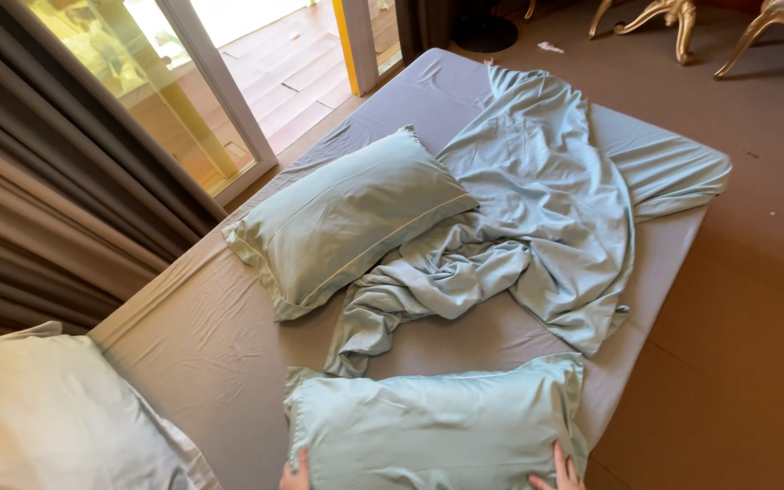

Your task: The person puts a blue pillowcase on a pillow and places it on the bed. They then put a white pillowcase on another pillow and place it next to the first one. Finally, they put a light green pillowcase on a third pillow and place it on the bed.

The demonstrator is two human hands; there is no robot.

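We see the near pillow [433, 426] lying flat on the bed [201, 345], at its near edge, in a pale green case. Left hand [296, 474] sits at the pillow's lower left corner, right hand [559, 470] at its lower right corner. Both touch the case; only a few fingers show above the frame edge, so we cannot tell whether they grip the fabric or just press on it.

Second pillow [347, 218] lies mid-bed, angled, well apart from the near one. A crumpled sheet [537, 209] in the same green runs from the far end of the bed towards the near pillow; its tail ends just beside the pillow's upper left corner. A third, lighter pillow [43, 417] sits at lower left, blurred.

Risks, as we judge them: the near pillow lies close to the bed's right edge, so a pull or lift off-centre could tip it towards the floor [737, 345]. Any push forward could snag the sheet tail and drag it along. The case's loose frill could slip through a light hold.

Hidden or unclear: palms, wrists and thumbs are cut off at the bottom edge. The near pillow's lower edge is out of view. What lies under the sheet folds cannot be made out.
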